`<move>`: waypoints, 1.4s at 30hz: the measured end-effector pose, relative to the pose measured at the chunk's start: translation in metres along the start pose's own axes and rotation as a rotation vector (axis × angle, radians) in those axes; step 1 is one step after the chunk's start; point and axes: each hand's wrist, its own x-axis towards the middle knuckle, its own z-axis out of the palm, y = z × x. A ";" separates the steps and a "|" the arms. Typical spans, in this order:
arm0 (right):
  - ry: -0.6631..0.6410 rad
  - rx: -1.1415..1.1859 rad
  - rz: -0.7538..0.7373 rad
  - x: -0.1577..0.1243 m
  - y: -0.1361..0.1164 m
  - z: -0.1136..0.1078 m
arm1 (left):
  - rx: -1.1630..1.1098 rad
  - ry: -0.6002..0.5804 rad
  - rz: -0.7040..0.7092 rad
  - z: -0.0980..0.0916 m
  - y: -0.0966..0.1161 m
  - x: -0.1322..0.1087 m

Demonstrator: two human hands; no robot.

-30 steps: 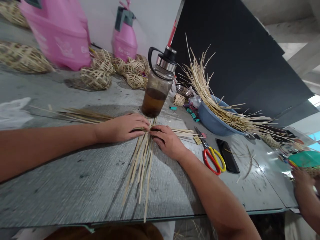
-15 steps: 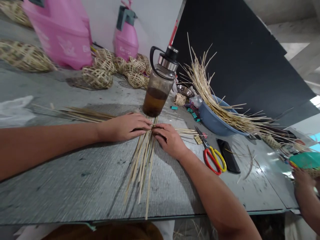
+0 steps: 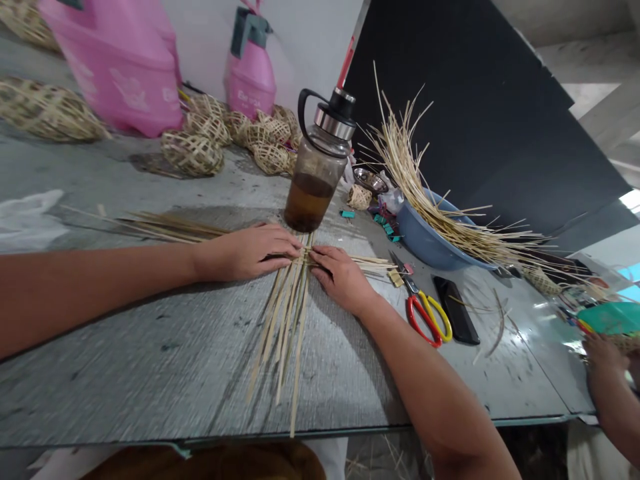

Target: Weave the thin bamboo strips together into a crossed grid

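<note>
Head view: little has changed in the last half second. The left hand lies where it lay, flat on the table, fingers pressed together and pointing right, their tips bearing down on the bamboo strips where one bundle crosses another. The right hand has eased slightly toward the crossing; its fingers are loosely spread and laid flat over the strips running off to the right. Whether it pinches any strip cannot be told.

From the left, the near table is bare and wide in front of the left forearm. The long strips fan toward the person, their ends stopping just short of the front edge. A bottle stands just behind the crossing, close to both sets of fingertips. Beyond the right hand lie scissors and a phone, side by side, with a basin of loose strips behind. A co-worker's hand sits at the far right edge.
</note>
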 end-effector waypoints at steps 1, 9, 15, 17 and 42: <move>0.004 -0.002 -0.004 0.000 0.000 0.000 | -0.002 0.001 -0.002 0.000 0.000 0.000; 0.039 0.001 -0.051 0.000 -0.005 -0.002 | -0.015 0.010 0.002 -0.001 0.001 0.001; -0.060 0.037 -0.022 0.001 -0.007 -0.004 | 0.020 0.038 -0.017 0.000 0.006 -0.001; -0.063 0.032 -0.022 0.002 -0.007 -0.005 | 0.031 0.010 -0.022 0.002 0.005 -0.001; -0.066 0.056 -0.005 0.000 -0.007 -0.004 | -0.012 0.027 0.016 -0.004 0.014 0.003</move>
